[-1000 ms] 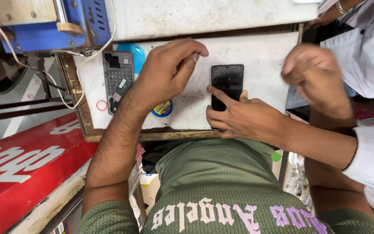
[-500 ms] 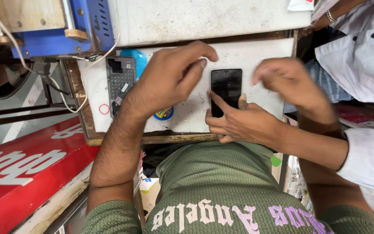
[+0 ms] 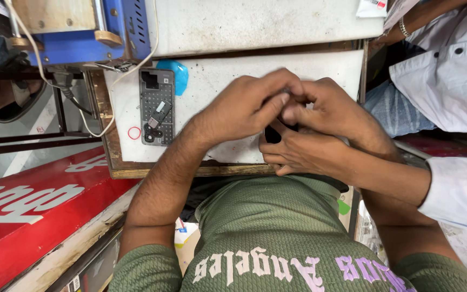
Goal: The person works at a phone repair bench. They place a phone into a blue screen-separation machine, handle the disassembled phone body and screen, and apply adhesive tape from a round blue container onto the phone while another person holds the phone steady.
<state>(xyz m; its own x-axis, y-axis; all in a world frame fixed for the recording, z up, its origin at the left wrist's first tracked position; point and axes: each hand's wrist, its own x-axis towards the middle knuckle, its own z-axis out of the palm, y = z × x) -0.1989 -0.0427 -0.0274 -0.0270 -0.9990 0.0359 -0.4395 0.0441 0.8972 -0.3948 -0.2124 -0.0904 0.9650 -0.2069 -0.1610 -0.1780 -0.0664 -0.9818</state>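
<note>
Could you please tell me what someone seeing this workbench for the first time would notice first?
Three hands crowd over a black rectangular phone at the middle of the scuffed white work board: the left hand, the right hand, and a white-sleeved co-worker's hand from the right. To the left lies an opened grey phone back shell, below a blue metal machine.

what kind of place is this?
Likely a small phone repair stall: an opened phone back shell lies on a worn white work board, a blue machine stands behind it, and three hands crowd over a dark phone.
</note>
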